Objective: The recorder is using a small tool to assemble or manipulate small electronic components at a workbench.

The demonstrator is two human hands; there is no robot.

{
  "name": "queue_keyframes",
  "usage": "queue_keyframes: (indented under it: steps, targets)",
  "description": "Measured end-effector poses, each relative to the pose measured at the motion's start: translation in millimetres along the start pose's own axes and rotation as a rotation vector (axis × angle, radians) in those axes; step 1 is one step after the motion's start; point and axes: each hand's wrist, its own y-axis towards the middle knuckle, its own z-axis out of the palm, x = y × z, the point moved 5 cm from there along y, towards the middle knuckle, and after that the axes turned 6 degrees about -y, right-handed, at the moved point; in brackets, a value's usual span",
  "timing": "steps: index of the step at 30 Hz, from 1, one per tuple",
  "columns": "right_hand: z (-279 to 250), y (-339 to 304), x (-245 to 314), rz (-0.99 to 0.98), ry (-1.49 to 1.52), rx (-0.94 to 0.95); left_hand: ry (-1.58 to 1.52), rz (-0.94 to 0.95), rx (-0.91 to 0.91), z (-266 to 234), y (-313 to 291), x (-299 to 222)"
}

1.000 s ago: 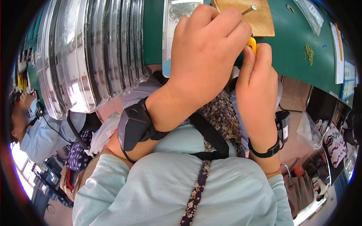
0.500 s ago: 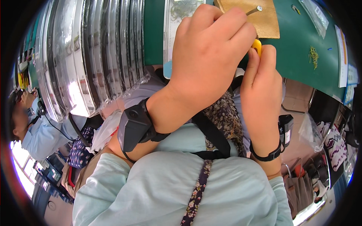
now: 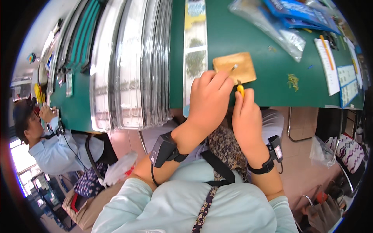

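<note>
here, the yellow tool [image 3: 241, 91] pokes past the right grip [image 3: 247, 110]

Right hand [image 3: 247, 109] pinching yellow tool [image 3: 241, 90]. Left hand [image 3: 211, 92] holding pale-tipped rod [image 3: 234, 67]. Brown block [image 3: 245, 69] at hands' twelve o'clock. Yellowish strands [image 3: 293, 82] at right hand's two o'clock.

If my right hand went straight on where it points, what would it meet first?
Probably the tan block, just beyond the yellow tool your right hand grips, though depth is unclear.
</note>
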Motion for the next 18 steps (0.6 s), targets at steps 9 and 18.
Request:
queue_keyframes:
  steps: [9,18]
  targets:
    - [-55.2,-32.2,-23.0,0.072,0.631,-0.094,-0.082,0.019,-0.094,-33.2,-0.6,-30.5]
    - [-121.9,-71.9,36.0,-0.412,0.628,-0.194,-0.538,0.03,0.059,-100.6,-16.7,-92.2]
